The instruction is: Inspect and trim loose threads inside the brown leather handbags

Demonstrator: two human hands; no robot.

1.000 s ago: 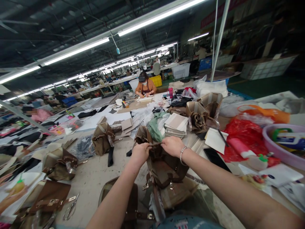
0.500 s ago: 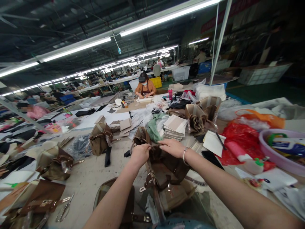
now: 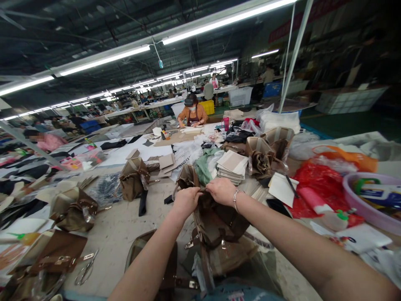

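Observation:
In front of me a brown handbag (image 3: 219, 228) stands with its far upper edge pinched between my two hands. My left hand (image 3: 187, 201) grips that edge on the left, thumb and fingers pressed together. Close beside it, my right hand (image 3: 221, 190) grips the same edge, its fingers now curled. Metal clasps and straps hang on the bag's near side. Just beyond my left hand is another brown bag (image 3: 187, 177). A further bag (image 3: 150, 251) lies partly hidden under my left forearm.
Scissors (image 3: 86, 269) lie left of me near a brown bag (image 3: 58, 255). Stacked card pieces (image 3: 232, 165) are beyond my right hand. A purple basin (image 3: 352, 196) and red plastic bag (image 3: 319, 179) are on the right. A co-worker (image 3: 192, 113) sits across the table.
My right hand has shifted slightly left, closer to my left hand, and its outstretched fingers have curled onto the bag's edge. A hand and a yellow bottle have appeared at the far left.

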